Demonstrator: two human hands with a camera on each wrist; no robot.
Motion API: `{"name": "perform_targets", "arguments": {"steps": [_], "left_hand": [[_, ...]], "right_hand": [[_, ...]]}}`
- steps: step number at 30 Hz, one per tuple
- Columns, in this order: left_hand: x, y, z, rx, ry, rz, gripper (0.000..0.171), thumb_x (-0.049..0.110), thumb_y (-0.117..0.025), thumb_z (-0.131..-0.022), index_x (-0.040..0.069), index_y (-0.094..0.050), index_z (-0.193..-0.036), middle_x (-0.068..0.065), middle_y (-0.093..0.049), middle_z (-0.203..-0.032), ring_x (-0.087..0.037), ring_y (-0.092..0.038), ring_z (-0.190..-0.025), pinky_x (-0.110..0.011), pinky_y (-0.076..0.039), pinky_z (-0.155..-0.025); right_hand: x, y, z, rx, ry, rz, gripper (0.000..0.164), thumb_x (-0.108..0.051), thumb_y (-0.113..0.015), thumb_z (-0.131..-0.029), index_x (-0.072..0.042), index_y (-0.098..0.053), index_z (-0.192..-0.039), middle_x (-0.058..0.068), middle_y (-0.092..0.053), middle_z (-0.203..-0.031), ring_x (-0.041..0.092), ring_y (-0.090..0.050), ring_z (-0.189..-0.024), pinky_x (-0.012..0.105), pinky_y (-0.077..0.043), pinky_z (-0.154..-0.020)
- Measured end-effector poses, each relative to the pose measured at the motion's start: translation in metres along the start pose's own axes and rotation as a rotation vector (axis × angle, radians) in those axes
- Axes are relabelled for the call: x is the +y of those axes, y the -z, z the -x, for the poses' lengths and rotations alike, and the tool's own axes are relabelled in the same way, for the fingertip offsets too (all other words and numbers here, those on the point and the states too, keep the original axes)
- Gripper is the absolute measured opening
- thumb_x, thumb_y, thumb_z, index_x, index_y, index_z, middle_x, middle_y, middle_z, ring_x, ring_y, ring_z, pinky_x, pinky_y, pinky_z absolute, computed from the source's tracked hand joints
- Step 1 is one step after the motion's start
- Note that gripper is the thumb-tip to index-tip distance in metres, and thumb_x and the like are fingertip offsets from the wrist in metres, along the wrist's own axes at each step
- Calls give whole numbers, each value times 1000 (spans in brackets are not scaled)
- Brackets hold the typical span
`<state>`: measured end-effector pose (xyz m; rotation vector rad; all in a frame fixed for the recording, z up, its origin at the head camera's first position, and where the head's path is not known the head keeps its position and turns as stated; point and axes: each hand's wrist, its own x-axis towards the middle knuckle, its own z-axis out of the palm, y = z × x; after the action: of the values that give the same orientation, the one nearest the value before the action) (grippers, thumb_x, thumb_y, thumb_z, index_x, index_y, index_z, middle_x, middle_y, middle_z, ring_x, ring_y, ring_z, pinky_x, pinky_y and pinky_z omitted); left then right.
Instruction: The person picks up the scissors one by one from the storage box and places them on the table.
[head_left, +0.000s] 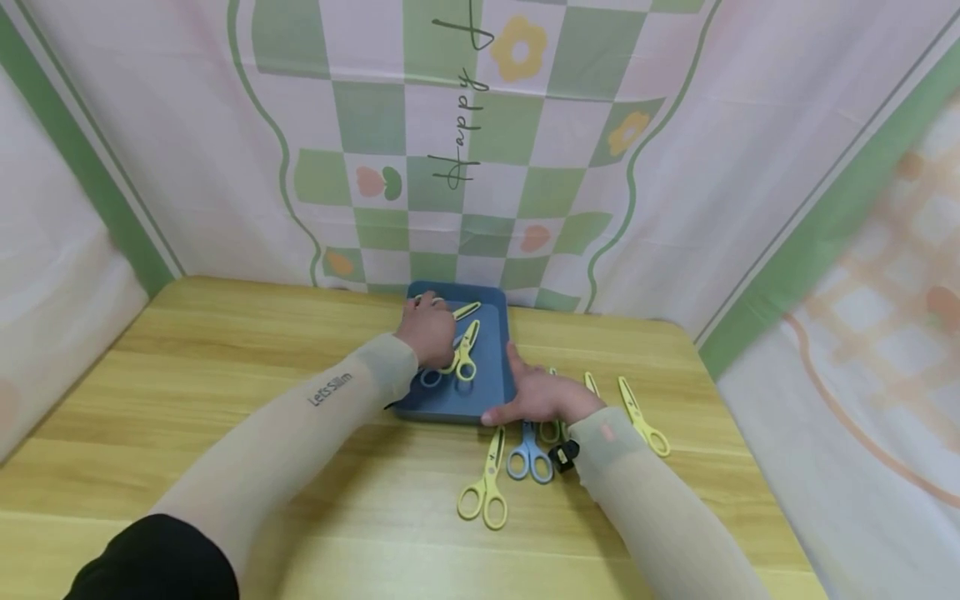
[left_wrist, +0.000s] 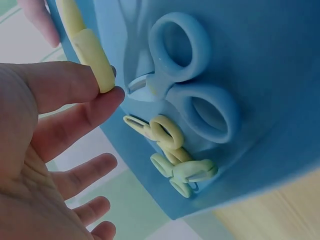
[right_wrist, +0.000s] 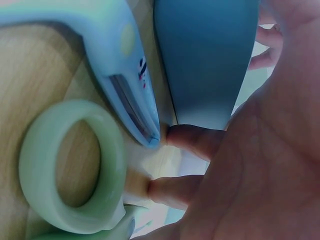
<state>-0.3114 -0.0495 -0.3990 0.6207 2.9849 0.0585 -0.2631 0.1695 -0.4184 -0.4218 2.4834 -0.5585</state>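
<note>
My left hand is over the left side of the blue tray. In the left wrist view its thumb and index finger pinch the rounded end of a yellow pair of scissors, the other fingers spread. Below the pinch, blue scissors, yellow scissors and light green scissors lie in the tray. My right hand rests against the tray's front right corner, thumb along the front rim and fingers straight beside the right wall. Right by it, blue scissors and green scissors lie on the table.
In front of the tray lies a yellow pair of scissors, with blue scissors beside it. Another yellow pair is farther right on the wooden table. A patterned cloth hangs behind the tray.
</note>
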Motion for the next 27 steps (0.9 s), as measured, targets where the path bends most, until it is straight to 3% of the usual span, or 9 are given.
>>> {"name": "perform_targets", "arguments": {"steps": [13, 27], "left_hand": [[-12, 5, 24, 40, -21, 13, 22, 17, -66, -81, 19, -62, -59, -7, -48, -145, -38, -20, -143, -61, -18, -110], [-19, 5, 58, 137, -99, 47, 27, 13, -61, -75, 21, -56, -50, -10, -52, -141, -41, -23, -142, -64, -18, -109]], "right_hand": [[1, -1, 0, 3, -13, 7, 141, -73, -75, -71, -13, 20, -156, 21, 2, -163, 47, -7, -146, 54, -16, -116], [0, -2, -1, 10, -10, -6, 144, -73, -76, -68, -13, 21, -156, 23, 1, -162, 49, -7, -145, 55, -16, -115]]}}
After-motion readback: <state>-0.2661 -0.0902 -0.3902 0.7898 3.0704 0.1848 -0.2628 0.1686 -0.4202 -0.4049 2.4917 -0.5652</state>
